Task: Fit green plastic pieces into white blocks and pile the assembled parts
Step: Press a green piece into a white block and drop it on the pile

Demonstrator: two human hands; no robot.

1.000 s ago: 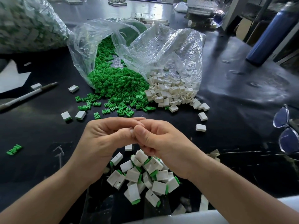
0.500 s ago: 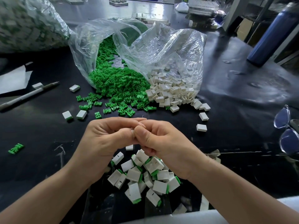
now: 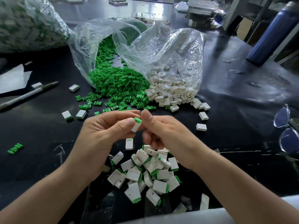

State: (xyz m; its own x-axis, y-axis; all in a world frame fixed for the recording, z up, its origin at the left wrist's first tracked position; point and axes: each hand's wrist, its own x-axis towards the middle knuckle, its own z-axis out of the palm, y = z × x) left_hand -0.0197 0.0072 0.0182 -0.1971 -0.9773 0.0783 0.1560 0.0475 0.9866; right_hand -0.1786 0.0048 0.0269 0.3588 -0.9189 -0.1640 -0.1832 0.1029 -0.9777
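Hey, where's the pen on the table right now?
In the head view the pen lies at the left edge of the black table, beside a loose white block and next to a white sheet of paper.

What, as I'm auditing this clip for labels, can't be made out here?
Head view only.
Block in left hand: thumb and fingers hide part of it, so how far the green piece is seated is unclear.
Right hand: blurred; whether it holds anything is unclear.
Glasses: cut off by the right edge.
Bottle: top cut off at the upper right corner.
Far-left bag: contents blurred.
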